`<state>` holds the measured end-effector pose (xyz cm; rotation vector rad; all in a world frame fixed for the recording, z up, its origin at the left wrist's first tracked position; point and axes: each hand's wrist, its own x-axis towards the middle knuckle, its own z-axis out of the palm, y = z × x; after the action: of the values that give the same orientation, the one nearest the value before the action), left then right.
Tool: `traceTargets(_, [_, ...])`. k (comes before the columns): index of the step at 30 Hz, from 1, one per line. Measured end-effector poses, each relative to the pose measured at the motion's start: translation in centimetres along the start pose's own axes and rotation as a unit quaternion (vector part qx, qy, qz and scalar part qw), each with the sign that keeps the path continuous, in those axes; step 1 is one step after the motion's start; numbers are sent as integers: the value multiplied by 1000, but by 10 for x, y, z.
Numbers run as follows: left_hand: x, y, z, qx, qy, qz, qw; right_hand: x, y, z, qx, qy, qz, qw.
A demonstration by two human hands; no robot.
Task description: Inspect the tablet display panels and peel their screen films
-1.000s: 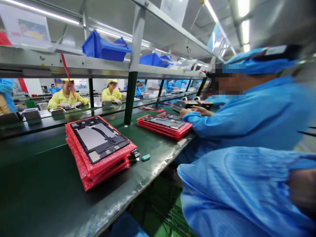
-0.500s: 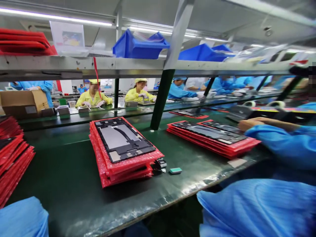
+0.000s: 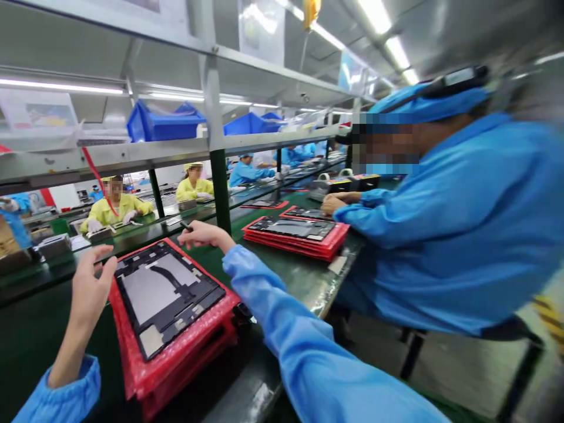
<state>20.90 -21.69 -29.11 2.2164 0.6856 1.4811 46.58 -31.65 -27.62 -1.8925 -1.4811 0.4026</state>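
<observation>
A flat black panel with a silver-grey middle (image 3: 154, 288) lies face up on a stack of red bubble-wrap sleeves (image 3: 176, 367). A curved black strip crosses the panel's middle. Beside its left edge my left hand (image 3: 90, 285) is raised, fingers bent and apart, holding nothing. My right hand (image 3: 205, 235) is over the far right corner of the stack, its fingers closed on a short dark stick-like tool (image 3: 187, 226); its exact kind is too small to make out. Blue sleeves cover both my arms.
To the right a co-worker in blue (image 3: 440, 235) sits at the bench by another stack of red sleeves with panels (image 3: 295, 238). A green post (image 3: 220, 194) rises behind my right hand to a shelf bearing blue bins (image 3: 165, 123).
My view has swung right, bringing the co-worker into full sight. Both my hands have come into view around the panel, the right one with the dark stick-like tool.
</observation>
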Motion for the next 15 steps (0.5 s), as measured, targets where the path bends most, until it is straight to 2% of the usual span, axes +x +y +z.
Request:
traceTargets(1, [7,-13,15,22,-17,-41,999,12,4,3,0,-9,12,1000])
traceTargets(3, [15,-35,37,50,-26,-62,996,28,11,10,-3,-27,30,999])
traceTargets(5, [16,-50,47,81,-37,-70,994,35,14,17,-7,-40,42,998])
traceTargets(9, [11,-58,48,97,-68,-86,989,37,11,27,-23,-38,55,997])
traceTargets(15, [11,-61,50,67,-80,-84,991,34,4,26,-23,-35,58,997])
